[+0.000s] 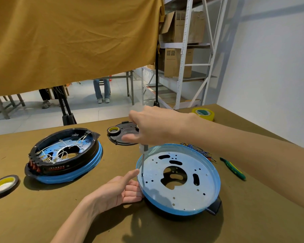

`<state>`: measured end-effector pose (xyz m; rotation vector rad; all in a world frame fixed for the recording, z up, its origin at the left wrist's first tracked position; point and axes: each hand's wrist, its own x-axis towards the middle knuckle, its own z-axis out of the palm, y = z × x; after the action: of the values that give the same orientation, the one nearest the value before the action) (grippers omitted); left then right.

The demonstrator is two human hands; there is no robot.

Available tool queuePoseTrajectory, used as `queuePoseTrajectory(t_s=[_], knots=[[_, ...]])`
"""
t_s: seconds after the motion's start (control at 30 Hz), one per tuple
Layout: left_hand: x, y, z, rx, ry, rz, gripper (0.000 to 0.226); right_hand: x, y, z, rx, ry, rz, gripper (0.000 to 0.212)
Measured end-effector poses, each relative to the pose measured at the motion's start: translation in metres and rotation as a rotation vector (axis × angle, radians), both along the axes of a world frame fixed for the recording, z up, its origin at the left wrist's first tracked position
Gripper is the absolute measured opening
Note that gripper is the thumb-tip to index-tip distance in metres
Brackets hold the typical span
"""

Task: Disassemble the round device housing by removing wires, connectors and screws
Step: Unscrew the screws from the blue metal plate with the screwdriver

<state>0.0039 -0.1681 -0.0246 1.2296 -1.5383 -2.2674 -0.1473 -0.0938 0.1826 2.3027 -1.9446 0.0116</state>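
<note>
The right hand (148, 128) is wrapped around an upright clear-handled screwdriver (143, 160) — tip down at the left edge of the near-right round blue-rimmed metal housing (182, 193) — just beside the left hand (118, 191), fingers spread, bracing the rim.

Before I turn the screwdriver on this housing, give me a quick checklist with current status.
1. Screwdriver upright, tip down at the plate near its left rim: ok.
2. Tip seated in a screw head: cannot tell, too small.
3. Right hand gripping the handle from above: ok.
4. Left hand bracing the stripped housing at its left rim: ok.
5. Wires cleared from this plate: ok; the wired housing sits apart on the left.
6. Left thumb close to the shaft: not ok.
</note>
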Motion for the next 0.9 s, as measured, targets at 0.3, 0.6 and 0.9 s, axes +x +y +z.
queuePoseTrajectory(t_s=[0.3,0.6,0.9], knots=[[0.003,-0.005,-0.002,0.057,0.042,-0.03,0.08,-0.01,0.0,0.001,0.195,-0.273,0.119,0.048],[0.004,-0.009,-0.005,0.059,0.043,-0.055,0.087,-0.011,-0.009,0.006,0.132,-0.176,0.035,0.026],[0.004,-0.01,-0.007,0.051,0.041,-0.067,0.089,-0.011,-0.007,-0.005,-0.076,0.124,-0.054,0.046]])
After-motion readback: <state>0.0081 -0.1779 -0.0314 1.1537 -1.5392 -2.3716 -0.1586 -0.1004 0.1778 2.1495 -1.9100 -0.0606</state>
